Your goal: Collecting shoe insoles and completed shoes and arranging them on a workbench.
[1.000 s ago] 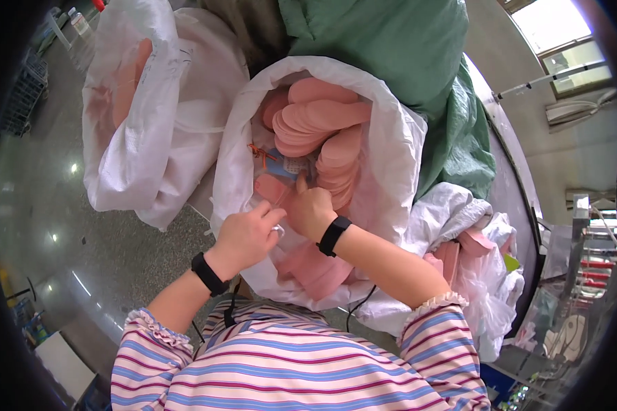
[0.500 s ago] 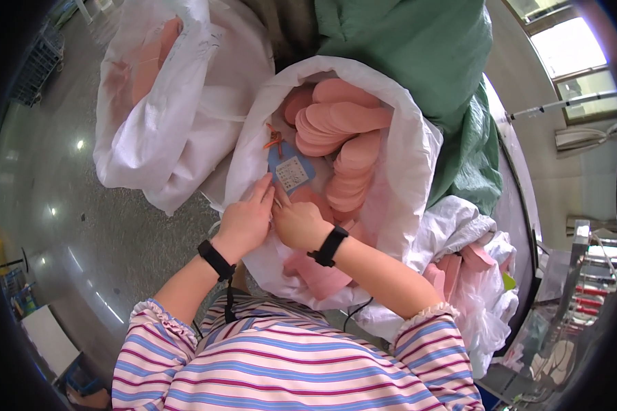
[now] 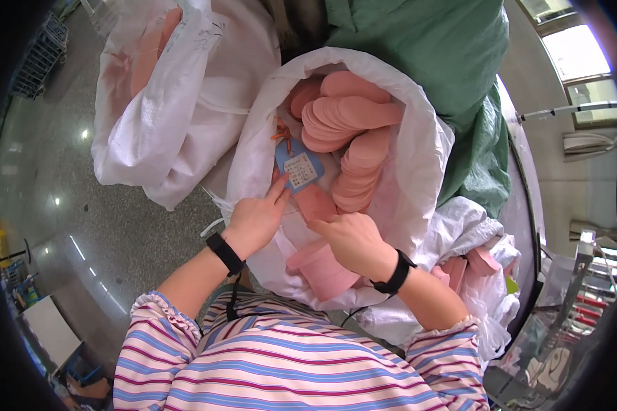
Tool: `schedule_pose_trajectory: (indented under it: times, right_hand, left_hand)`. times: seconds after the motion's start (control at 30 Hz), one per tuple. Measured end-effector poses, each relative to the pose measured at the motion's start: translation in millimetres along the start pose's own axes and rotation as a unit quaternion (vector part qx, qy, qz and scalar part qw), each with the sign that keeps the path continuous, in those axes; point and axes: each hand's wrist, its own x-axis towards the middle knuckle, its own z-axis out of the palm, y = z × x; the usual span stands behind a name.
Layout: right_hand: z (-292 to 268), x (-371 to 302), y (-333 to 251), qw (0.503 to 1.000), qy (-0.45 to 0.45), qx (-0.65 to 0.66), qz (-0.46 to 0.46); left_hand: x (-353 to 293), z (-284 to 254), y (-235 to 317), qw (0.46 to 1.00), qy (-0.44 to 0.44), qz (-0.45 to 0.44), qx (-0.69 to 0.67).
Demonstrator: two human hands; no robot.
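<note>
A white woven sack [image 3: 428, 113] in front of me stands open, with stacks of pink insoles [image 3: 343, 116] inside. On its left inner side lies a blue tag [image 3: 289, 152] with a white label, tied with orange string [image 3: 282, 129]. My left hand [image 3: 259, 220] rests over the sack's near left side, fingers stretched out to the tag's lower edge. My right hand [image 3: 353, 241] has curled fingers, its fingertips at the near end of a pink insole [image 3: 314, 204] below the tag. More pink insoles [image 3: 322, 268] lie near the sack's front rim.
Another white sack [image 3: 164, 130] with pink pieces stands at left on the grey floor [image 3: 144, 236]. Green cloth sacking [image 3: 418, 61] rises behind. At right, a plastic bag [image 3: 483, 294] holds more pink pieces, near a metal rack [image 3: 583, 301]. A blue crate [image 3: 41, 58] sits far left.
My right hand has moved right and away from my left hand, to the insole's near end. The left hand's fingers now reach the tag's lower edge. The view has shifted slightly.
</note>
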Motion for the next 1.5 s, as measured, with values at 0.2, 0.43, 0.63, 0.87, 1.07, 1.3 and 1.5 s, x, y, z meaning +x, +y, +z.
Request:
schedule_pose_trajectory:
  times: [0.2, 0.43, 0.63, 0.87, 1.07, 1.3, 1.5]
  right_hand:
    - [5, -19, 14, 0.993, -0.083, -0.043, 0.071]
    - [-1, -34, 13, 0.994, 0.094, 0.047, 0.040]
    - [-2, -44, 6, 0.990, 0.127, -0.040, 0.043]
    - [12, -47, -20, 0.972, 0.234, -0.006, 0.008]
    - [11, -67, -17, 0.969, 0.219, 0.072, 0.089]
    - [33, -85, -41, 0.974, 0.178, 0.054, 0.126]
    - [58, -76, -62, 0.981, 0.137, 0.000, 0.136]
  left_hand:
    - [-1, 6, -5, 1.000, 0.023, 0.016, -0.014]
    - [-2, 5, -8, 0.999, 0.026, 0.022, -0.026]
    - [-13, 2, -11, 0.995, 0.069, 0.042, -0.050]
    - [-36, -19, -6, 0.982, 0.110, 0.079, -0.134]
    - [-73, -27, 3, 0.951, 0.184, -0.010, -0.250]
    - [-113, -17, -3, 0.948, 0.150, 0.013, -0.280]
    - [-120, -10, 5, 0.941, 0.093, 0.047, -0.323]
